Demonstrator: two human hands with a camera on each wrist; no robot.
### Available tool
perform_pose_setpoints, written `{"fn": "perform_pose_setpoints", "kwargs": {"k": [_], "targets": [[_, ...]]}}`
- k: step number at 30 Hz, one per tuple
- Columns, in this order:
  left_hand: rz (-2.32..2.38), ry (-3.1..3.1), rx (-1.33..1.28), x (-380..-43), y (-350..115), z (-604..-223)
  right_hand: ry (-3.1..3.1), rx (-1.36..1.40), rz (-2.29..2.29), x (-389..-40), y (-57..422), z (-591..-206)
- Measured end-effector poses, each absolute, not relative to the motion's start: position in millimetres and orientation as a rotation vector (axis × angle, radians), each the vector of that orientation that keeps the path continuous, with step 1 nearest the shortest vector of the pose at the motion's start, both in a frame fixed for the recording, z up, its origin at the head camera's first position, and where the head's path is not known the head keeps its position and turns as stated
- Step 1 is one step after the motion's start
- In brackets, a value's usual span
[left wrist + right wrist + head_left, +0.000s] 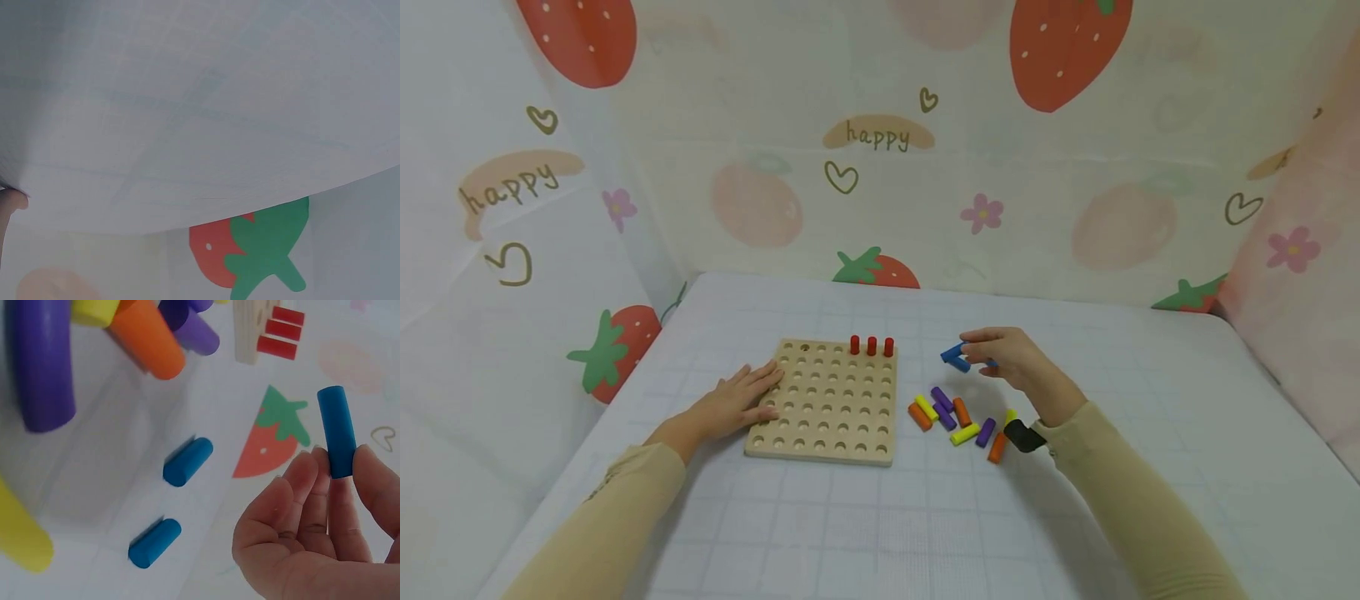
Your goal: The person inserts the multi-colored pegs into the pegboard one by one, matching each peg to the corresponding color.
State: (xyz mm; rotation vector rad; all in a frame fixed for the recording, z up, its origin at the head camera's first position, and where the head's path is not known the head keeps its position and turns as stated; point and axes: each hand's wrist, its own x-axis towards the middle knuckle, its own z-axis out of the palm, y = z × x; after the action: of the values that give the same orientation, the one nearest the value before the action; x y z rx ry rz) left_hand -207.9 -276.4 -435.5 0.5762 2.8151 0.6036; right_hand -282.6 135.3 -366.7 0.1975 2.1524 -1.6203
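My right hand (1011, 360) pinches a blue peg (337, 432) between thumb and fingertips, held up above the table right of the board. Two more blue pegs lie on the cloth below it: one blue peg (189, 461) and another blue peg (155, 544). My left hand (733, 404) rests with fingers spread on the left edge of the wooden pegboard (820, 455). Three red pegs (872, 346) stand upright in holes at the right end of its far row. Only a fingertip (14, 200) of the left hand shows in the left wrist view.
Between the board and my right forearm lie several loose pegs: purple pegs (987, 432), yellow pegs (965, 434) and orange pegs (920, 417). A black strap (1024, 436) is at my right wrist. Strawberry-printed curtains (880, 208) enclose the back and sides of the white table (820, 533).
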Motion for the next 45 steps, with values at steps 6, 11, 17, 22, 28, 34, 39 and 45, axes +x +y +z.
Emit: {"fn": "perform_pose_setpoints", "kwargs": {"k": [6,11,17,22,28,34,39,45], "targets": [[0.602,2.814,0.563,-207,-278,-437,2.121,0.218,-1.697,-284,123,-368],[0.62,2.816,0.561,-206,-278,-437,2.109,0.228,-1.72,-287,114,-370],[0.612,2.824,0.569,-206,-279,-438,2.104,0.199,-1.723,-286,103,-372],[0.628,2.811,0.563,-205,-279,-438,2.092,0.22,-1.746,-287,92,-373],[0.64,2.81,0.569,-206,-280,-438,2.085,0.29,-1.767,-288,77,-373],[0.629,2.807,0.563,-208,-280,-438,2.102,0.278,-1.751,-288,66,-376],[0.626,2.803,0.559,-210,-280,-440,2.102,0.265,-1.728,-287,57,-379],[0.628,2.804,0.562,-210,-281,-441,2.105,0.248,-1.707,-285,44,-381]]}}
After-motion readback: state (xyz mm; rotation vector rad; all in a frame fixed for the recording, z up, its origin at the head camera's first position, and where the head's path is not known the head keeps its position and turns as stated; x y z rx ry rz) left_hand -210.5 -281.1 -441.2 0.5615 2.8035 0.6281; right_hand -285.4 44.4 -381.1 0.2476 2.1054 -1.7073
